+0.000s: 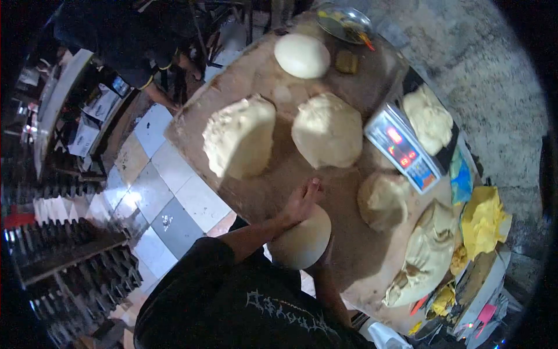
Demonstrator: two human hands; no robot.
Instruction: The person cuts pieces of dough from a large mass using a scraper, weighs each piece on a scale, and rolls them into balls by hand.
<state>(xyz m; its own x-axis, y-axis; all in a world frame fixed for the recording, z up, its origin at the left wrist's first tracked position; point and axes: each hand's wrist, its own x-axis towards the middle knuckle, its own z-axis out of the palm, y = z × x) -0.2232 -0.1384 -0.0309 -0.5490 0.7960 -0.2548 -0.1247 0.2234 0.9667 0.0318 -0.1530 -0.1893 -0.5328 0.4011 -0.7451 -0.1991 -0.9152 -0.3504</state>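
Observation:
A smooth, rounded piece of dough [302,239] lies at the near edge of the wooden table, close to my body. Across its far side rests my left hand [300,203], fingers stretched out and touching the dough. My right forearm reaches toward the near right side of the same dough, but the hand itself is hidden. Beyond are two rough dough pieces, one on the left [241,136] and one in the middle [327,131]. A smooth dough ball [301,56] sits at the far end, and a smaller round piece [383,200] lies to the right.
A digital scale [402,148] with red digits stands on the right, with dough [428,119] on its far side. A large dough mass [427,256] and yellow plastic [483,221] lie along the right edge. A metal plate [344,25] is at the back. Another person [125,41] stands far left.

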